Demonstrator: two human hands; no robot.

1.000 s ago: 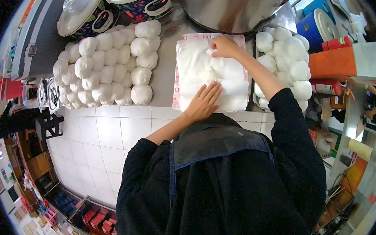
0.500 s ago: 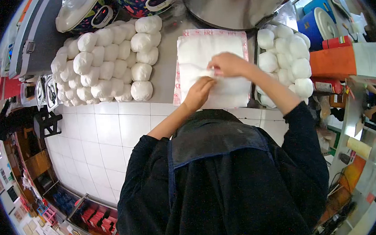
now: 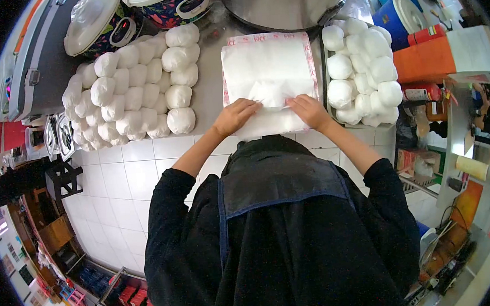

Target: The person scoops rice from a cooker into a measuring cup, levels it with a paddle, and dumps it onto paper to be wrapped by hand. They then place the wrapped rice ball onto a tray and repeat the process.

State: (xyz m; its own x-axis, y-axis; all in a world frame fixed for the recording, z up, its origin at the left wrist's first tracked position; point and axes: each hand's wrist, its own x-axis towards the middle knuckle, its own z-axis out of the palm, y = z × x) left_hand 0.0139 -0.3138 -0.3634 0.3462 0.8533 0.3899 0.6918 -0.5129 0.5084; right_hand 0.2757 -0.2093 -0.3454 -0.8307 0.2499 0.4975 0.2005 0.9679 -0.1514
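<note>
A stack of white paper sheets lies on the counter over red-printed paper lettered RICE. On it, near its front, the top sheet is folded up around a small white bulge; what is inside is hidden. My left hand has its fingers closed on the left side of this folded paper. Opposite it, my right hand pinches the right side between thumb and fingers. Wrapped white bundles are piled several deep to the left of my left hand. More white bundles fill a tray to the right.
Behind the stack stands a large metal pot. Two flower-patterned cookers with lids sit at the back left. A blue bucket and an orange box are at the right. White tiled floor shows in front of the counter.
My hands have moved apart, from close together over the sheet to either side of the bulge. The paper is now folded up there. The view has shifted slightly.
</note>
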